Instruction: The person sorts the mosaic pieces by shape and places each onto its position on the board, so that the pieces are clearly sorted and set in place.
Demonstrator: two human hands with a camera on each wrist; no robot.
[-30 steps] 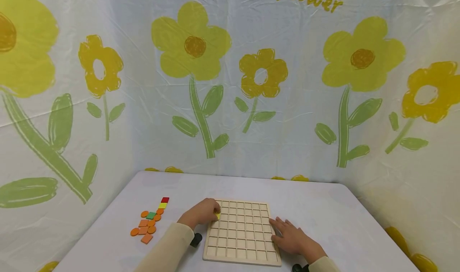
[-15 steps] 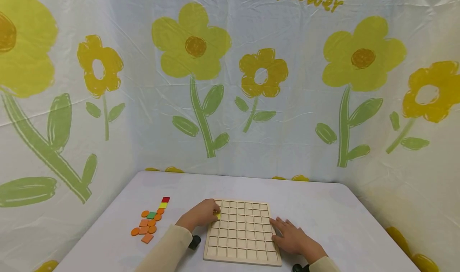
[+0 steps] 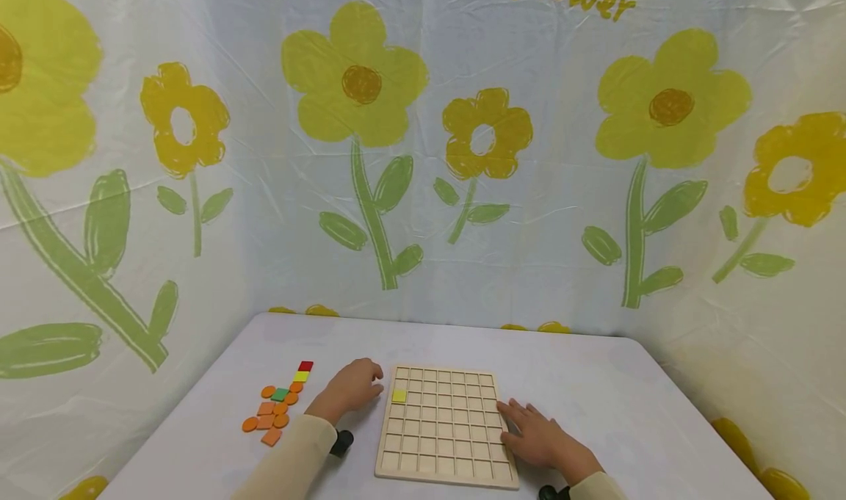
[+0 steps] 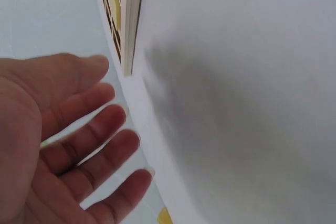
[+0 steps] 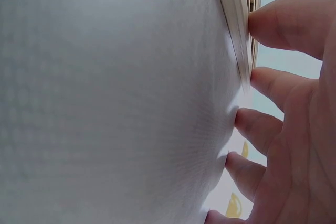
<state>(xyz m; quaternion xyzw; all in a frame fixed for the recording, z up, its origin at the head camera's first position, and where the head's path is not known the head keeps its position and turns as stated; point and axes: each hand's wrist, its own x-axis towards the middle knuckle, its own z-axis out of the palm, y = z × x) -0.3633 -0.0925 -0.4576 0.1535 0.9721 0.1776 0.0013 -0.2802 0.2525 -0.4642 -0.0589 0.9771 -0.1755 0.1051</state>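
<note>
A wooden grid board (image 3: 448, 434) lies flat on the table, its square cells outlined by thin ridges. One yellow square tile (image 3: 399, 396) sits in a cell of its left column, near the far end. My left hand (image 3: 350, 388) hovers just left of the board, holding nothing; in the left wrist view its fingers (image 4: 100, 156) are loosely bent and apart, with the board's edge beyond the thumb. At the board's right edge, my right hand (image 3: 537, 435) rests with fingers spread. The right wrist view shows its thumb (image 5: 286, 24) and forefinger touching the board's side.
Left of the left arm lies a loose group of pieces: several orange discs (image 3: 249, 424), several orange squares (image 3: 271, 437), a green square (image 3: 280, 394), a yellow square (image 3: 301, 377) and a red square (image 3: 305, 366). A flower-printed cloth (image 3: 423, 265) stands behind the white table (image 3: 568, 368).
My left hand has let go of the yellow tile and drawn back leftward off the board, leaving the tile in its cell. The right hand stays at the board's edge.
</note>
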